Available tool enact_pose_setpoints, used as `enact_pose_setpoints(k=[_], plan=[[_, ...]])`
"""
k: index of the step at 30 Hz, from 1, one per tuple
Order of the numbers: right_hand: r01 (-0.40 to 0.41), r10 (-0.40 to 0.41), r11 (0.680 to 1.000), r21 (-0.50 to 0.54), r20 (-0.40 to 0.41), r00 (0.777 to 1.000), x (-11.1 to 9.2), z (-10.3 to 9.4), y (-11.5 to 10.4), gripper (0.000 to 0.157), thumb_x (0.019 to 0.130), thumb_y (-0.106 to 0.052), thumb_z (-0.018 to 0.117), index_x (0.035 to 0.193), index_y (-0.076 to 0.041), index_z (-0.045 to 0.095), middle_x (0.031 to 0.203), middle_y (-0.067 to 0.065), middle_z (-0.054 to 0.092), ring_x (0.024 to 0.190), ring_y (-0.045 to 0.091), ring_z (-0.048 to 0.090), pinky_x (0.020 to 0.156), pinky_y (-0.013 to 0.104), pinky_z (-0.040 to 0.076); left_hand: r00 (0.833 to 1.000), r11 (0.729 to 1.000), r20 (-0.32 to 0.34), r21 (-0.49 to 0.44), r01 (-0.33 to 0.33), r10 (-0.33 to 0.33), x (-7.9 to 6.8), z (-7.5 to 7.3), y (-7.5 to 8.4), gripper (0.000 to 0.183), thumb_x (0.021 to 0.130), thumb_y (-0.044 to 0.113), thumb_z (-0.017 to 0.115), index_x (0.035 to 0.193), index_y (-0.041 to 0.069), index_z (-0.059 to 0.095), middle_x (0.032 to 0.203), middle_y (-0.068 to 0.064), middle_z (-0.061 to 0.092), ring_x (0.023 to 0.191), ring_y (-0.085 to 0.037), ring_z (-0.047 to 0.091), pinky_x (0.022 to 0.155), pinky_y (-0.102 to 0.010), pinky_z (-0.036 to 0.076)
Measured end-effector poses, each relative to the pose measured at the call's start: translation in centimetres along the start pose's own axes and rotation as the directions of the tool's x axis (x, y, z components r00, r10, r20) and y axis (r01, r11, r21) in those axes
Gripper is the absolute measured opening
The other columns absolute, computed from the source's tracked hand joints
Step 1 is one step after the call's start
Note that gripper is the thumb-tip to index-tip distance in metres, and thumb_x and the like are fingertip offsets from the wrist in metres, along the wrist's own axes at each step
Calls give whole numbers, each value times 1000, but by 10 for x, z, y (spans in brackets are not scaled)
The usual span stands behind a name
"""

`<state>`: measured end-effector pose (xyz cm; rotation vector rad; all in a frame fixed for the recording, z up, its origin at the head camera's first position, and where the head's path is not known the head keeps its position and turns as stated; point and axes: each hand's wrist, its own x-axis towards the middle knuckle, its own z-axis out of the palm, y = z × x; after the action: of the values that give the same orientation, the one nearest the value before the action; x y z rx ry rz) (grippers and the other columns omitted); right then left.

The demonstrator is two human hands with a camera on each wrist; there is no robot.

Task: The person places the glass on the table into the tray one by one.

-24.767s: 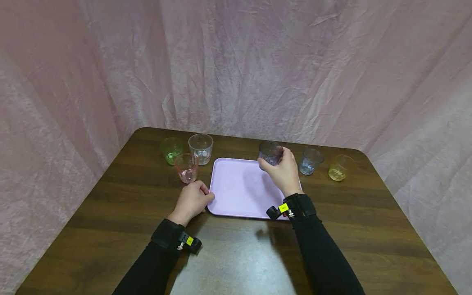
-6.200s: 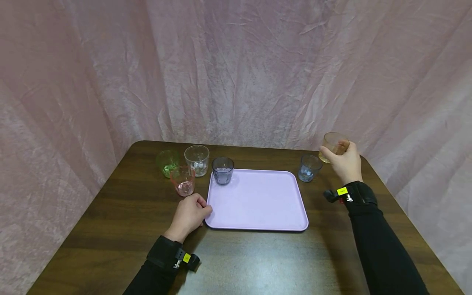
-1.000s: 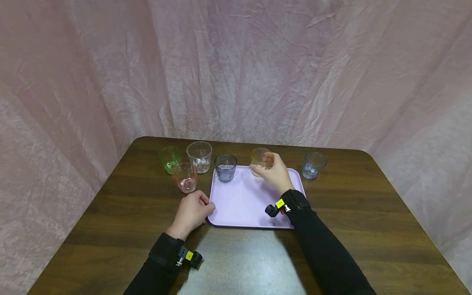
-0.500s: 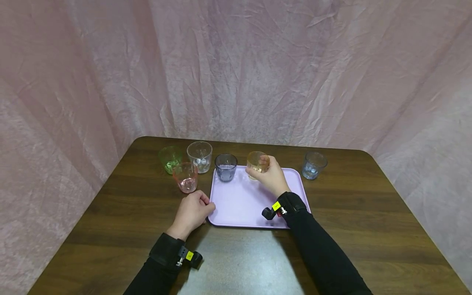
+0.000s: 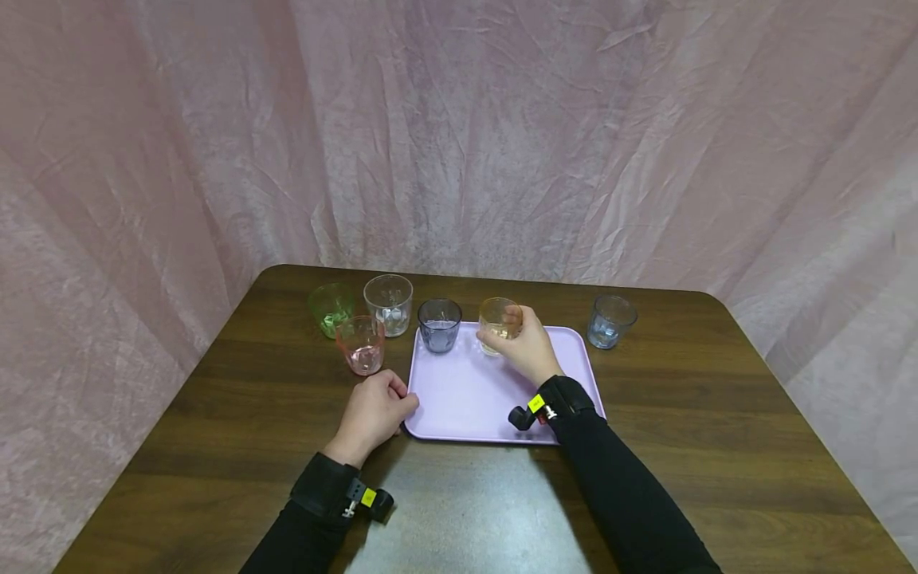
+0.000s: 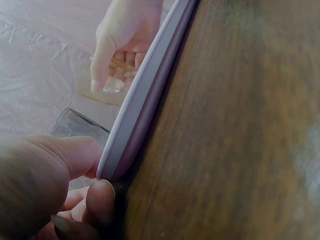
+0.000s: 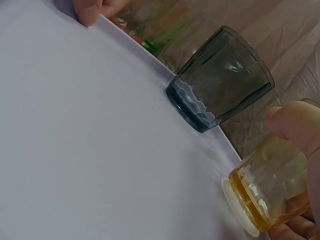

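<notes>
My left hand [image 5: 371,413] pinches the near-left edge of a lilac tray [image 5: 466,399], thumb on top and fingertips under the rim in the left wrist view. My right hand [image 5: 531,347] grips a yellow-tinted glass [image 5: 495,323] by its side, thumb to the left. The glass is upright over the tray's back middle; its base [image 7: 248,202] shows right at the tray surface in the right wrist view. To its left a grey glass [image 5: 440,327] stands upright in the tray's back-left corner.
Left of the tray, a pink glass [image 5: 362,348], a green glass [image 5: 331,311] and a clear glass [image 5: 389,307] stand grouped on the wooden table [image 5: 215,446]. A blue-tinted glass [image 5: 610,323] stands off the tray's back-right corner. A pink curtain [image 5: 459,143] hangs behind.
The grey glass, earlier in my right hand, stands on the tray. My right hand took the yellow glass from the right, brought it over the tray, and lately lowered it slightly leftward. Left hand unchanged.
</notes>
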<state>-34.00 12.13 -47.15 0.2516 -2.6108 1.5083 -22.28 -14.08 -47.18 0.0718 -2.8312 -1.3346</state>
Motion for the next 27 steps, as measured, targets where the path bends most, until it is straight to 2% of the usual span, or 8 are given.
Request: enact_pose_setpoints(k=[20, 27], plan=[[-28, 27, 999, 43, 19, 999, -3, 3, 2, 79, 75, -40, 86, 133, -8, 43, 124, 9, 54, 110, 21, 51, 97, 44, 44, 1000, 1000, 2, -3, 3, -3, 0, 0, 0, 13, 81, 13, 72, 82, 8, 60, 60, -1, 59, 44, -14, 57, 41, -28, 46], [-7, 6, 999, 53, 15, 1000, -3, 3, 2, 83, 75, -38, 87, 136, -6, 41, 126, 9, 53, 112, 20, 51, 98, 42, 43, 1000, 1000, 6, -4, 14, -14, 0, -1, 1, 13, 81, 13, 72, 82, 9, 60, 60, -2, 60, 45, -14, 57, 41, -28, 46]])
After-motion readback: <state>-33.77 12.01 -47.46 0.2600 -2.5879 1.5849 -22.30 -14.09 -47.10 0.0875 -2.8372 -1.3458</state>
